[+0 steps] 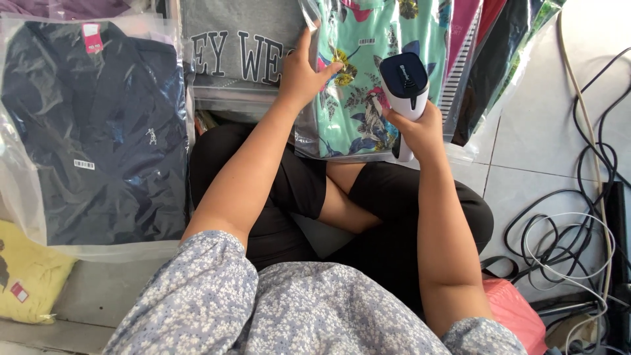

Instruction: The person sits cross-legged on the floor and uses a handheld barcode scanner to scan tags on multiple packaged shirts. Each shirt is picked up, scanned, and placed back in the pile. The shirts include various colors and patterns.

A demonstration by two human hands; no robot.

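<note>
My left hand (302,69) grips the left edge of a clear plastic bag holding a teal floral garment (358,98), which stands in front of my crossed legs. My right hand (415,128) is closed around the handle of a white and navy handheld barcode scanner (406,85). The scanner's head points at the floral package, close to its small barcode label (367,41). I sit cross-legged on the floor in black shorts.
A bagged navy shirt (98,131) lies at my left, a yellow garment (29,279) below it. A grey lettered garment (240,46) lies ahead. More bagged clothes (486,59) lean at the right. Tangled cables (572,243) cover the tiled floor; a pink bag (516,312) is by my right elbow.
</note>
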